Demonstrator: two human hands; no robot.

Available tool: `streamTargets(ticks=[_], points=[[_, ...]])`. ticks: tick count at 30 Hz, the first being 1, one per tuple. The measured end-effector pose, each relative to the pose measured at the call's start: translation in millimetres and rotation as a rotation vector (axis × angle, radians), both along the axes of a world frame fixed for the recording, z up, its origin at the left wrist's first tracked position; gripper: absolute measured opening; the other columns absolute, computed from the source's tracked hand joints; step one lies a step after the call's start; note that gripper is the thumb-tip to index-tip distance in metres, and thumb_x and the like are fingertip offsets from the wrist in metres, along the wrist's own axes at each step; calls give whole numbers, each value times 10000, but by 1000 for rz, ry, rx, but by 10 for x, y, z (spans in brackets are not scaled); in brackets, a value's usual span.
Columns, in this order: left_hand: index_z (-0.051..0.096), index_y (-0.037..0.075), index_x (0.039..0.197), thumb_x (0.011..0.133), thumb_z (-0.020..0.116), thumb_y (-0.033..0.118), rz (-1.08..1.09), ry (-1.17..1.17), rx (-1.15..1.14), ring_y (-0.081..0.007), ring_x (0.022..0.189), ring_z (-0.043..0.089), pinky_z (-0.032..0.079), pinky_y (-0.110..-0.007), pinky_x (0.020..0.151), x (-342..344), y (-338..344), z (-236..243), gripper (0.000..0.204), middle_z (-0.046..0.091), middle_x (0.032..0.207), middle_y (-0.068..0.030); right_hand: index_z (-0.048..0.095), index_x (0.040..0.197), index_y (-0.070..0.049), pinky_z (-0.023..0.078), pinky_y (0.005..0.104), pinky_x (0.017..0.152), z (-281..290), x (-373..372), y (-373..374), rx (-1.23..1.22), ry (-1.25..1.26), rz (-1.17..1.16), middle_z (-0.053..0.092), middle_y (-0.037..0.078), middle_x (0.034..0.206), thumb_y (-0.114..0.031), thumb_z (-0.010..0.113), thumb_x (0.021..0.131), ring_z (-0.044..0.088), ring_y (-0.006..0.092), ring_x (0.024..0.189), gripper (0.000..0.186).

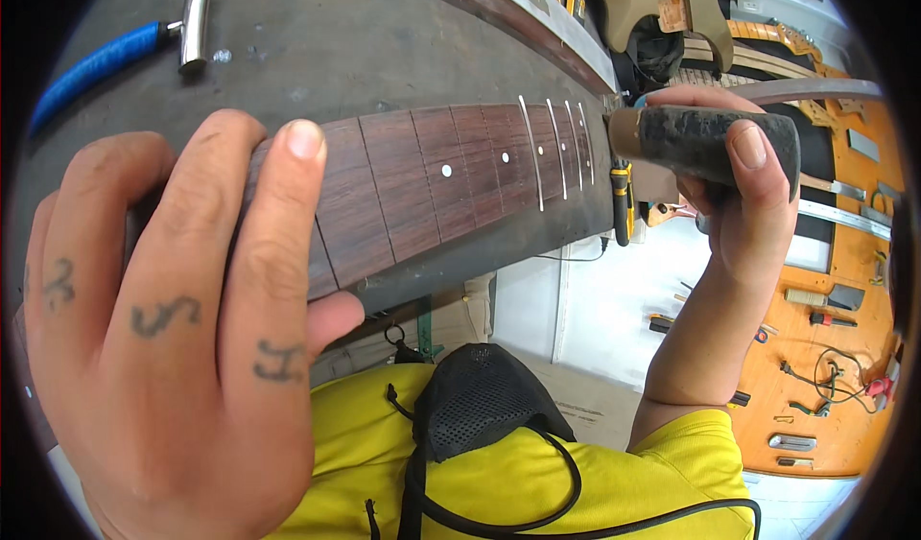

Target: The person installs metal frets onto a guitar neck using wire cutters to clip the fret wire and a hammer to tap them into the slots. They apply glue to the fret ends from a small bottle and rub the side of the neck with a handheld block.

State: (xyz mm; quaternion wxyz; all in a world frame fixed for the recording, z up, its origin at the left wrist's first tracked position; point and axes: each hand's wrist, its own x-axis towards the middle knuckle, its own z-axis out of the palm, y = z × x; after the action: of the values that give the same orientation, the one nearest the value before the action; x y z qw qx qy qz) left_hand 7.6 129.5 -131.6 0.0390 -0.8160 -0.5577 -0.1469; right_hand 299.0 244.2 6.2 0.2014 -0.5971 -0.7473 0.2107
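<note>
A dark reddish-brown guitar neck (413,180) lies across the dark work surface. White dot inlays and thin slots mark its fretboard. Several silver fret wires (531,153) cross its right end; other slots hold no wire. My left hand (192,348) grips the neck's left part, fingers over the top and thumb at the near edge. At the right end, my right hand (753,195) is closed round a thick black tool with a brown end (705,142). That brown end is close to the fretboard; the tool's exact kind is unclear.
A blue-handled hammer (195,27) with a silver head lies at the far left. A guitar body (662,3) is at the upper right. An orange tool board (806,358) at right carries several hand tools. A black mesh pouch (494,396) hangs against my yellow shirt.
</note>
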Motion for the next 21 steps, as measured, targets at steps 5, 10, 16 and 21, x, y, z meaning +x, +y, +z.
streamTargets(ticks=[5,10,16,21], points=[[703,69,1518,934,666,512,73,-3,-76,-403,1307,651,615,-452,1055,106,-65,4,734,722,1428,-158,837,1054,51,525,288,740,-15,84,-255,-51,-73,29,801,106,928,-465,819,894,679,143,789,541],[694,73,1530,925,664,505,91,-20,-69,-399,1341,643,614,-441,1078,131,-50,-74,744,727,1424,-159,825,1076,91,573,306,808,-80,118,-517,-86,-109,34,813,140,950,-564,814,829,739,188,868,700],[699,60,1520,911,705,446,62,-79,-31,-403,1341,646,596,-440,1100,126,-62,-89,722,738,1408,-164,825,1075,81,573,307,797,-168,55,-553,-45,-61,-15,815,140,962,-449,857,831,731,187,857,584],[702,43,1509,899,731,403,56,-55,-23,-403,1341,646,593,-442,1102,131,-54,-85,709,744,1395,-175,827,1074,73,576,306,806,-180,-10,-548,-43,-82,-27,818,138,981,-414,879,834,734,185,872,546]])
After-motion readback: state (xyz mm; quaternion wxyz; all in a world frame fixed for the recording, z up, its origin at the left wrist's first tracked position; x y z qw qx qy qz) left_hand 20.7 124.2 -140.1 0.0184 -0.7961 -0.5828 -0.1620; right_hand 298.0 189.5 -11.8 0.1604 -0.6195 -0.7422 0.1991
